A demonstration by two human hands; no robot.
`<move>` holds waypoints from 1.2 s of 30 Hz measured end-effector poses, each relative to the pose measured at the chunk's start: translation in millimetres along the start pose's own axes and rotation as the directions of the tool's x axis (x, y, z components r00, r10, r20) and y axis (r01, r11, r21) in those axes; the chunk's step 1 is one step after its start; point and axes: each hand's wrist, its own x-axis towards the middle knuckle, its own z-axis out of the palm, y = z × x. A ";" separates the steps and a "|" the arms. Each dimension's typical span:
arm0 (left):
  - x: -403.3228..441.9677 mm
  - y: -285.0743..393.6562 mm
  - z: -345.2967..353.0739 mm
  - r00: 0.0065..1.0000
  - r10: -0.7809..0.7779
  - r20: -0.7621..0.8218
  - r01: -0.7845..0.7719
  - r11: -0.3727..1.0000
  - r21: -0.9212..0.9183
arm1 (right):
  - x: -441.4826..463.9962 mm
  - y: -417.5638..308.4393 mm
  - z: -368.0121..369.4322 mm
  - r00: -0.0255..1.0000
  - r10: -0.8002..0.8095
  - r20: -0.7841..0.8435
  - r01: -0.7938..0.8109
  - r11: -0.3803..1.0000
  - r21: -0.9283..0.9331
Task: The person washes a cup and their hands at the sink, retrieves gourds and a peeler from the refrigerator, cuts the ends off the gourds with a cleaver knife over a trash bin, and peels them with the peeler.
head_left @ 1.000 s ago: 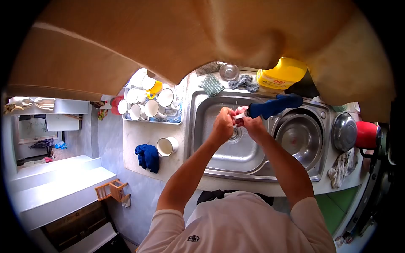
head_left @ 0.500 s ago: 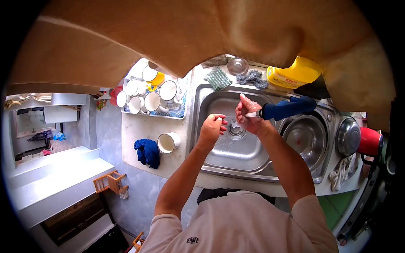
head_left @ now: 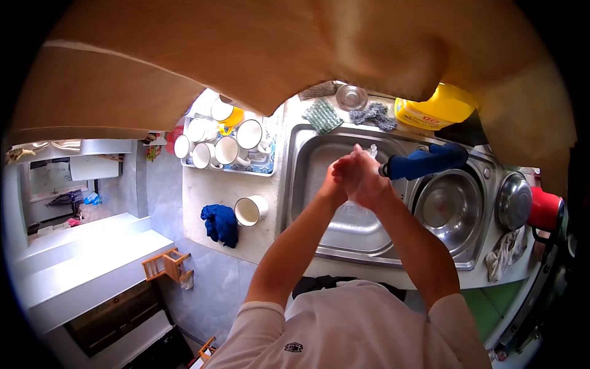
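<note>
Pale beige shirt (head_left: 375,326) at bottom centre, short plain sleeves (head_left: 261,323), small black emblem (head_left: 294,347) near the bottom edge.

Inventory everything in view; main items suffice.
Rectangular steel sink: one, silver, in counter
Round metal bowl: one, silver, right basin
Cloth-wrapped tap: one, blue, over sink
Patterned tray: one, blue, left counter
Round mugs: several, white, one yellow, tray
Lone round mug: one, white, left counter
Crumpled cloth: one, blue, left counter
Mesh pad: one, green, behind sink
Mesh scrubber: one, grey, behind sink
Glass dish: one, clear, behind sink
Plastic jug: one, yellow, behind sink
Metal dome: one, silver, right counter
Pot: one, red, right counter
Left hand, right hand: two, bare, over sink
</note>
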 end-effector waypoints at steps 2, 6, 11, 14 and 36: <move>36.9 -20.4 -27.8 0.990 0.065 0.126 -0.118 0.865 0.487 | -12.1 16.7 -3.2 0.995 -0.019 0.096 0.046 0.958 -0.285; 35.6 -18.2 7.2 0.996 0.087 -0.023 0.001 0.243 0.970 | -47.8 33.9 41.8 0.820 -0.174 0.545 0.556 0.020 -0.831; -5.3 -40.3 37.4 0.977 0.150 0.153 -0.004 -0.701 0.713 | -19.0 -0.2 -19.3 0.632 0.028 0.774 0.598 -0.653 -0.465; -0.7 -36.7 -10.8 0.760 0.056 0.648 -0.601 -0.322 0.732 | 17.0 -21.7 -96.4 0.992 0.047 0.120 0.129 -0.365 -0.922; -6.1 -7.4 14.5 0.881 0.332 0.336 -0.445 0.823 0.353 | 12.8 -4.4 -75.8 0.990 -0.125 0.072 0.133 0.983 -0.126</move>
